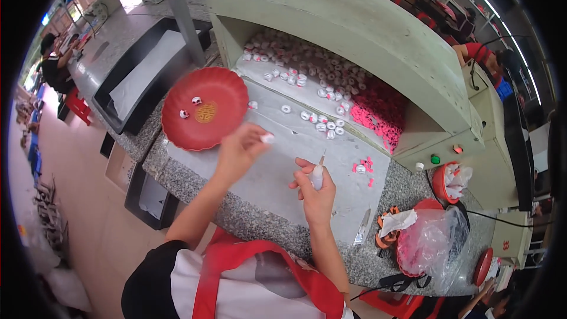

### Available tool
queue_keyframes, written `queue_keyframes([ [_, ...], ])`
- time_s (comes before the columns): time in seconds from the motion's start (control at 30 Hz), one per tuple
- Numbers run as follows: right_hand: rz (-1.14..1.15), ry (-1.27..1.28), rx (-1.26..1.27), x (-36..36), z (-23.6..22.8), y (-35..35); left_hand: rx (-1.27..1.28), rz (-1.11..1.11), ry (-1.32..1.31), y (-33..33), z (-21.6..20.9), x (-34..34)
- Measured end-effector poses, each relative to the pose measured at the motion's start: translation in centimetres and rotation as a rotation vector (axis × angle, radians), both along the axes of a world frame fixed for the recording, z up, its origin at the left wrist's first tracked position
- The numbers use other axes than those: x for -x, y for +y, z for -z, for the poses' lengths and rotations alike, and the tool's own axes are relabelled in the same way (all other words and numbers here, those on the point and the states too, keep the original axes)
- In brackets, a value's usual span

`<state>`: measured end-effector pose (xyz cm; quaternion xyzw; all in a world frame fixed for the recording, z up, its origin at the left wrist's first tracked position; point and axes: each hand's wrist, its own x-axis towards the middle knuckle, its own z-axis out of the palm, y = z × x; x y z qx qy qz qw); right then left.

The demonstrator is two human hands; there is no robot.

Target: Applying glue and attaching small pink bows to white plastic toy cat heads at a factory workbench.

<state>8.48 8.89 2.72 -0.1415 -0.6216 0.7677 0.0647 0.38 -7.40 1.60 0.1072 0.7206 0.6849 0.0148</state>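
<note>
My left hand (238,152) pinches a small white round part (267,138) between thumb and fingertips, over the pale sheet covering the bench. In my right hand (317,198) is a small white bottle with a thin needle tip (318,176), pointing up and away from me. To the left lies a red scalloped plate (177,103) holding two small white parts with dark and pink marks (196,100). Beyond my hands, loose white ring-shaped parts (305,116) are scattered on the sheet. A few pink pieces (370,164) lie on the right beside a white part.
A pale green booth (331,23) arches over many white parts and a heap of pink pieces (381,115). Black trays (112,91) stand left of a metal post. At right are a red bowl (443,182), a clear plastic bag (434,239) and orange tape rolls (387,236). People sit farther off.
</note>
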Motion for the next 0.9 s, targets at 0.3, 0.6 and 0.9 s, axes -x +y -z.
queue_keyframes([
  [0.3,-0.017,-0.067,-0.049,-2.7,-0.7,0.9,1.697,-0.06,0.737,-0.6,2.8,10.5],
  [0.6,0.094,0.047,-0.115,-5.4,-0.7,4.4,0.854,-0.018,0.631,5.0,2.8,4.0],
  [0.9,0.322,0.067,0.106,-5.8,3.2,6.0,0.366,0.179,0.314,5.1,3.4,1.1],
])
